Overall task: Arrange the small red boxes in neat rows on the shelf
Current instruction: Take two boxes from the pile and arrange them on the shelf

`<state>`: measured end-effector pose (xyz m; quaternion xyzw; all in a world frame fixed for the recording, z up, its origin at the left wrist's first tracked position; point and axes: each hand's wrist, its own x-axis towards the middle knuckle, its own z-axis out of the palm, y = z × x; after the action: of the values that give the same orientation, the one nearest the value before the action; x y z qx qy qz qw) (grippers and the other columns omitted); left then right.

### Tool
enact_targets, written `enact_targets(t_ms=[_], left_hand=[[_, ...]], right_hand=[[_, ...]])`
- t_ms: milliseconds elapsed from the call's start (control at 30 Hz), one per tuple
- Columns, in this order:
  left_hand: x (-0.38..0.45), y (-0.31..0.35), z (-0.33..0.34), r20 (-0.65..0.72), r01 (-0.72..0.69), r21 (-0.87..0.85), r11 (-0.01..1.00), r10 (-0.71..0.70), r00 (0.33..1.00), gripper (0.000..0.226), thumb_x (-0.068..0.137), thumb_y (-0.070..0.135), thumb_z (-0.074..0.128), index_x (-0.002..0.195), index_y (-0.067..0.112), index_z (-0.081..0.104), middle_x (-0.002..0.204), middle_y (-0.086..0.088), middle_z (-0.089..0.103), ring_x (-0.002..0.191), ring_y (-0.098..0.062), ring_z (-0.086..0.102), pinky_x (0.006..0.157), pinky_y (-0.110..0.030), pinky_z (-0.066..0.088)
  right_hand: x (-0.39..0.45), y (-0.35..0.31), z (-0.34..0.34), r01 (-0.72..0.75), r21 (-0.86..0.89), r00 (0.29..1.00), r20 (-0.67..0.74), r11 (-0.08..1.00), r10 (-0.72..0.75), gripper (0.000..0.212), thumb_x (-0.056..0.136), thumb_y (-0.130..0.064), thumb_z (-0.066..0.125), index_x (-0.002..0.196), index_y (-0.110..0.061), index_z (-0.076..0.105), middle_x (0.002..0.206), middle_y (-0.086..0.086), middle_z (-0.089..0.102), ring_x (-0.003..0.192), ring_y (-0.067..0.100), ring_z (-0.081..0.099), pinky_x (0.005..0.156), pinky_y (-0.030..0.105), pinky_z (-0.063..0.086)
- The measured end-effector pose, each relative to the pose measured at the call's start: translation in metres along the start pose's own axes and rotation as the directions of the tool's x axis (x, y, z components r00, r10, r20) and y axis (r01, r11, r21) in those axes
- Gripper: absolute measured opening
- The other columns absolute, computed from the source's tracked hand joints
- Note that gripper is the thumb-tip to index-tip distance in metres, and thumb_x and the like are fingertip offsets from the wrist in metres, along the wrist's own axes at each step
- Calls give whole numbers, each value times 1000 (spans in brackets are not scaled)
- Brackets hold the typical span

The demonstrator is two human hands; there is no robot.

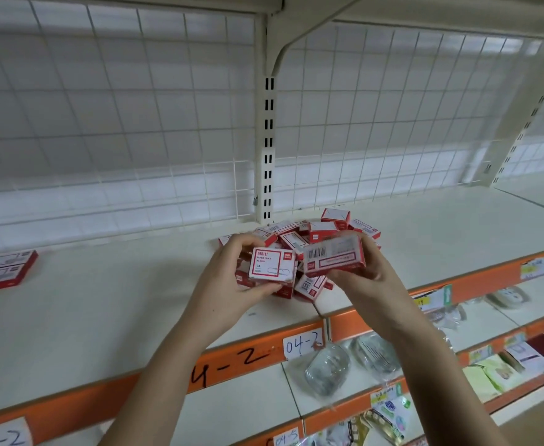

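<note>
A loose heap of small red-and-white paper clip boxes [320,228] lies on the cream shelf [103,304], near the slotted upright. My left hand [232,278] grips one box [272,263] with its front label facing me. My right hand [368,268] grips another box [336,255], barcode side up, just right of the first. Both boxes are held above the front of the heap and nearly touch. At the shelf's far left, two boxes [1,272] lie flat side by side.
A wire grid back panel [119,123] and a slotted upright [267,156] stand behind the shelf. An orange front rail [241,358] carries handwritten "04-2" labels. Lower shelves at the right hold bagged goods [328,368] and packets [496,371].
</note>
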<state>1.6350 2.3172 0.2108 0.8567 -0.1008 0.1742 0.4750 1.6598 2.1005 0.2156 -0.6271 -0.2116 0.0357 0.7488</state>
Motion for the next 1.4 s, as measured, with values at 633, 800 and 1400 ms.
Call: enact_targets(t_ms=[633,800,1400], left_hand=[[-21,6,4,-50,41,30,999,-39,998,54,69,31,81,106,45,44,114,18,57,103,5,51,80,-10,40],[-22,5,6,-52,39,46,998,-36,998,54,68,33,81,105,46,44,114,18,57,104,5,51,80,-9,39],[-23,1,7,-23,84,-27,996,-85,996,51,68,34,79,103,47,44,114,24,56,104,5,51,80,-12,42]], right_hand=[[-9,3,13,-102,130,987,-109,986,116,63,63,-47,77,107,-8,55,100,12,70,92,28,69,71,27,56],[-10,-1,16,-204,13,958,-205,979,202,42,81,-44,54,100,-7,59,71,6,68,58,20,65,49,24,51],[-15,2,0,-134,-155,974,160,979,159,35,78,-18,63,107,-24,43,84,1,66,72,16,61,56,24,49]])
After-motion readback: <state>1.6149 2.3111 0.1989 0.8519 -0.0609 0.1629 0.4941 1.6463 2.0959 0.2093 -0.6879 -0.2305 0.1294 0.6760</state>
